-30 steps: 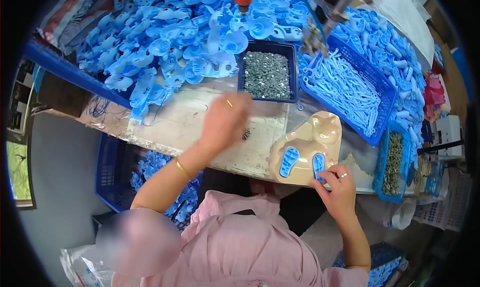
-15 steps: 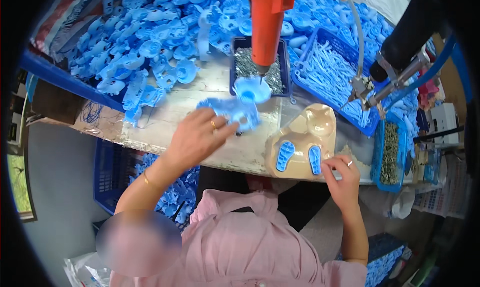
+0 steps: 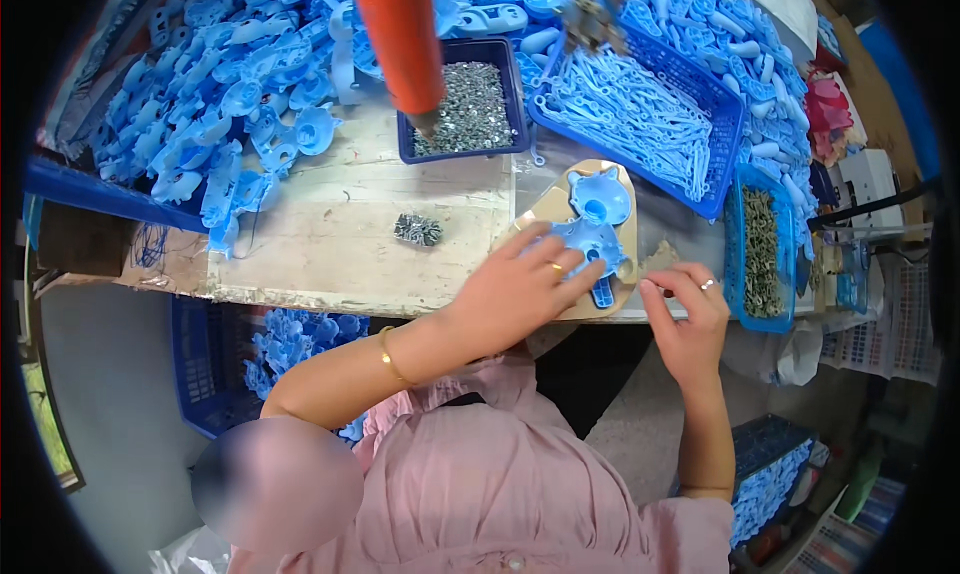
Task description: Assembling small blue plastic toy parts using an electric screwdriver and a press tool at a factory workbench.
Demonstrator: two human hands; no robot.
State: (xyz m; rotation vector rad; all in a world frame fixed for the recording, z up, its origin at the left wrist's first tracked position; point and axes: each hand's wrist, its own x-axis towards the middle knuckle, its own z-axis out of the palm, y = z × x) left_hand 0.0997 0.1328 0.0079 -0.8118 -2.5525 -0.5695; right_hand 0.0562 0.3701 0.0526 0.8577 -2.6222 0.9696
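A blue plastic toy body shell (image 3: 598, 199) lies on the beige moulded fixture (image 3: 625, 174), its round head part at the far end. My left hand (image 3: 525, 286) reaches over the shell's near half, fingers resting on and around it; the fingertips partly hide what they grip. A blue foot-shaped piece (image 3: 602, 294) shows at the fixture's near edge beside those fingers. Just right of the fixture, my right hand (image 3: 692, 314) has thumb and forefinger brought close together. Whatever may be between them is too small to make out.
An orange power screwdriver (image 3: 400, 49) hangs above a dark tray of small screws (image 3: 470, 109). Metal pins (image 3: 417, 230) lie clustered on the table. Blue shells (image 3: 230, 84) are heaped at left. A basket of blue rods (image 3: 640, 114) and a tub of metal parts (image 3: 762, 254) stand right.
My left hand has carried the blue shell rightward onto the fixture, over the foot-shaped pieces. The view has shifted, and the pin cluster now shows. My right hand stays by the fixture.
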